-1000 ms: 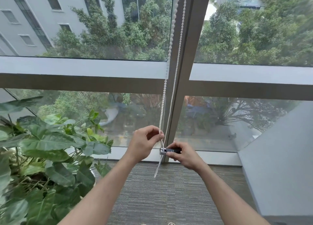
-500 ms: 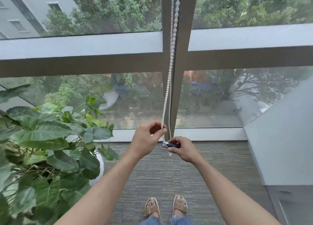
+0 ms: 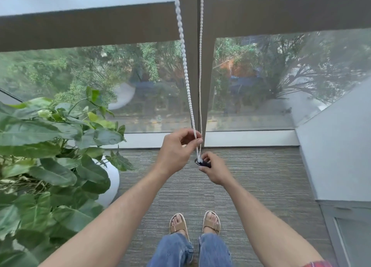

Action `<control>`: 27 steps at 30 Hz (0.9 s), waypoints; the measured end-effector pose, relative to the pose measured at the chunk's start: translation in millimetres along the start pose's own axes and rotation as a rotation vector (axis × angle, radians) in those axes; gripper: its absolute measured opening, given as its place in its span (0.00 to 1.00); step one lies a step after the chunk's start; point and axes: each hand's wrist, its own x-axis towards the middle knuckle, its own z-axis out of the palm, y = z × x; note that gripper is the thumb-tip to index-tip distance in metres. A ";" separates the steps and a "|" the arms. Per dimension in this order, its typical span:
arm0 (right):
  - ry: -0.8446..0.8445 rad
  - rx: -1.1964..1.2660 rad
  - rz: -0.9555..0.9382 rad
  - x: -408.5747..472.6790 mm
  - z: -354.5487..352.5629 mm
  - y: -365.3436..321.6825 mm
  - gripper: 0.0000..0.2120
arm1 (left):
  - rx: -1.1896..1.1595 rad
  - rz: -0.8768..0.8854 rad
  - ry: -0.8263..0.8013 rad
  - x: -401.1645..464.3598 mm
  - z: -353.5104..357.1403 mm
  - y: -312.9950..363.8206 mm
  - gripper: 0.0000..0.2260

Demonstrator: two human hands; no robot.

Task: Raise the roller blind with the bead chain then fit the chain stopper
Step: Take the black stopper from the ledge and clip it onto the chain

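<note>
A white bead chain (image 3: 185, 69) hangs in two strands in front of the dark window mullion (image 3: 206, 65). My left hand (image 3: 176, 152) pinches the left strand between thumb and fingertips just above the chain's lower end. My right hand (image 3: 213, 170) grips a small dark chain stopper (image 3: 202, 163) right at the bottom of the chain, where both strands meet. The two hands are nearly touching. The roller blind itself is out of view above.
A large leafy plant (image 3: 50, 156) in a white pot (image 3: 112, 178) stands close on the left. A grey slanted wall (image 3: 337, 146) closes the right side. Grey carpet (image 3: 261, 176) lies below, with my sandalled feet (image 3: 194, 222) on it.
The view has tilted downward, so my feet and more carpet show. Both hands keep their hold on the chain and the stopper, staying close together.
</note>
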 end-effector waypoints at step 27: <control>-0.045 0.116 0.316 118.0 133.0 199.2 0.11 | -0.072 0.034 -0.042 20.7 51.0 -148.3 0.04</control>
